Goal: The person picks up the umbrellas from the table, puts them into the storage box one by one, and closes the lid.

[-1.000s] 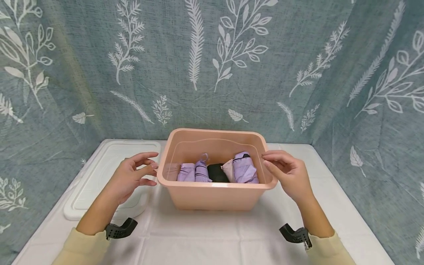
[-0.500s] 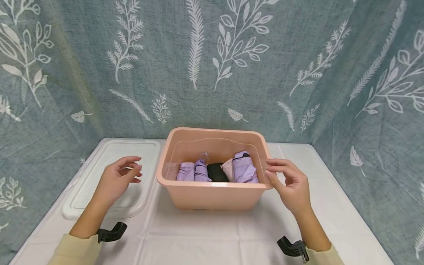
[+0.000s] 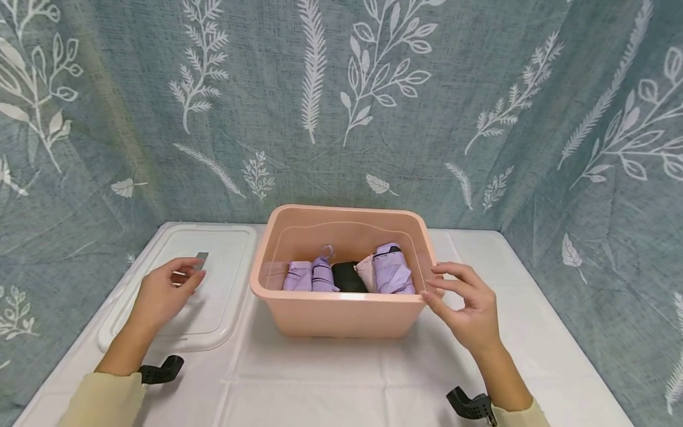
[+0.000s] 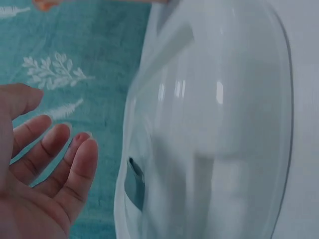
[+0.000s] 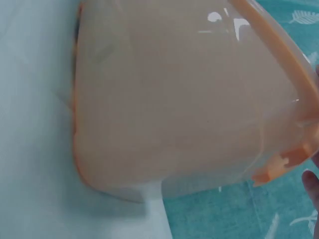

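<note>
A peach plastic bin (image 3: pixel 341 314) stands mid-table and holds several folded umbrellas (image 3: pixel 392 273), lilac, black and pale pink. My right hand (image 3: pixel 459 293) hovers at the bin's right front corner, fingers loosely curved, holding nothing; the bin's side wall (image 5: pixel 169 109) fills the right wrist view. My left hand (image 3: pixel 176 279) floats over the white translucent lid (image 3: pixel 224 284) that lies flat to the left of the bin. Its fingers (image 4: pixel 65 164) are relaxed and empty beside the lid (image 4: pixel 219 124).
A white cloth (image 3: pixel 331 379) covers the table. Teal fabric with white leaf prints (image 3: pixel 341 101) hangs close behind and on both sides. The lid takes up the table's left part; bare cloth lies in front of and to the right of the bin.
My left hand has drawn away from the bin's left rim, leftward over the lid. My right hand has slid slightly toward me and down along the bin's right corner.
</note>
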{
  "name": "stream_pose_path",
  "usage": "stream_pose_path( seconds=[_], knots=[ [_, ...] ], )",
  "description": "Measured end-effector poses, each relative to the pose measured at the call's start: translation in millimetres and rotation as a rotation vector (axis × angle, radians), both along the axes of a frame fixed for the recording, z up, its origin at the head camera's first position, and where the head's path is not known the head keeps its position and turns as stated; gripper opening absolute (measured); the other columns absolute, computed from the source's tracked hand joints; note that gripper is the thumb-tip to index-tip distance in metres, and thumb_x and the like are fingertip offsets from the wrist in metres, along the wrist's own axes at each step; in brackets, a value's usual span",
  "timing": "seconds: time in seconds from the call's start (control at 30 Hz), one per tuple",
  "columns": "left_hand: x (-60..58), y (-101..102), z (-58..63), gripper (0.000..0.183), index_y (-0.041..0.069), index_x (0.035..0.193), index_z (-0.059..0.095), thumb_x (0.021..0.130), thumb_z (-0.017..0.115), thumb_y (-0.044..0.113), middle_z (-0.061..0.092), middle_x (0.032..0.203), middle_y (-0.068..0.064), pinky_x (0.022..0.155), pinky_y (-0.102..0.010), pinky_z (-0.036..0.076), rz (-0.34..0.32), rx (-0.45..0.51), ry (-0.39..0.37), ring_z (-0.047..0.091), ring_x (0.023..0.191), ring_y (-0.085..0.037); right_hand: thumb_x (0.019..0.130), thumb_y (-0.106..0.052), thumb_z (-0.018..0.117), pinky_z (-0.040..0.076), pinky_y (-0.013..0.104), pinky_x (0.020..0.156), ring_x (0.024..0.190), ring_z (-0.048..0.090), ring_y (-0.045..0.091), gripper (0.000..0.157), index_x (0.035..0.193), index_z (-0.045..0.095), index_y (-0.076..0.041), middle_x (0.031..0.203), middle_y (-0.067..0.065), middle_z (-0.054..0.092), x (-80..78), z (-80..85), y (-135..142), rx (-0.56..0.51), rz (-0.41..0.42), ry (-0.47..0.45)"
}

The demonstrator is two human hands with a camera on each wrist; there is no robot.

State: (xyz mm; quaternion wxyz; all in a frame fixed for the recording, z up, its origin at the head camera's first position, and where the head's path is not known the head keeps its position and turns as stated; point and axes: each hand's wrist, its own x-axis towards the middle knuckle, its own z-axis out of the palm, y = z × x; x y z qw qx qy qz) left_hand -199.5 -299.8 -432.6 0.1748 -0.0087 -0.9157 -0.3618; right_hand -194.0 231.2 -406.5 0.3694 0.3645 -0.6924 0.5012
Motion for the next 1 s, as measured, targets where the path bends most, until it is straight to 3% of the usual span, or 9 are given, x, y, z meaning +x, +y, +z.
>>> stream_pose_path(
  seconds=[0.17, 0.37, 0.43, 0.7, 1.0],
  knots=[
    [-3.0, -10, -4.4, 0.034, 0.0, 0.125, 0.068, 0.101, 0.065, 0.024, 0.07, 0.1, -0.017, 0.059, -0.017, 0.047, 0.05, -0.069, 0.002, 0.064, 0.084, -0.015, 0.072, -0.006, 0.092, 0.052, 0.024, 0.101, 0.109, 0.065, 0.026, 0.019, 0.084, 0.079, 0.002, 0.102, 0.024, 0.069, 0.0, -1.8, 1, 0.032, 0.001, 0.088],
    [-5.2, -19, -8.6, 0.034, -0.001, 0.123, 0.068, 0.1, 0.065, 0.025, 0.07, 0.097, -0.015, 0.057, -0.019, 0.046, 0.061, -0.084, -0.019, 0.054, 0.077, 0.005, 0.079, -0.019, 0.091, 0.051, 0.024, 0.101, 0.107, 0.064, 0.027, 0.022, 0.085, 0.081, 0.0, 0.102, 0.023, 0.07, 0.8, -1.9, 2, 0.076, 0.004, 0.144],
    [-6.7, -22, -9.7, 0.034, -0.001, 0.122, 0.068, 0.1, 0.066, 0.025, 0.07, 0.097, -0.015, 0.057, -0.019, 0.045, 0.063, -0.091, -0.028, 0.054, 0.076, 0.006, 0.08, -0.021, 0.09, 0.051, 0.023, 0.1, 0.106, 0.064, 0.028, 0.023, 0.085, 0.081, 0.0, 0.102, 0.023, 0.07, 0.9, -2.2, 2, 0.085, -0.001, 0.167],
    [-15.2, -28, -13.7, 0.036, -0.006, 0.124, 0.065, 0.101, 0.064, 0.022, 0.068, 0.094, -0.015, 0.059, -0.025, 0.047, 0.029, -0.139, -0.075, 0.068, 0.086, -0.032, 0.084, -0.023, 0.087, 0.053, 0.022, 0.098, 0.097, 0.064, 0.03, 0.024, 0.083, 0.081, 0.0, 0.098, 0.025, 0.069, 3.4, 3.5, -2, 0.106, -0.042, 0.265],
    [-28.1, -30, -11.7, 0.037, -0.007, 0.124, 0.064, 0.101, 0.062, 0.022, 0.066, 0.095, -0.018, 0.064, -0.029, 0.047, 0.0, -0.177, -0.127, 0.068, 0.092, -0.041, 0.09, -0.027, 0.081, 0.054, 0.023, 0.098, 0.088, 0.063, 0.036, 0.03, 0.08, 0.08, 0.001, 0.086, 0.023, 0.067, 8.4, 10.6, -5, 0.15, -0.122, 0.378]
  ],
)
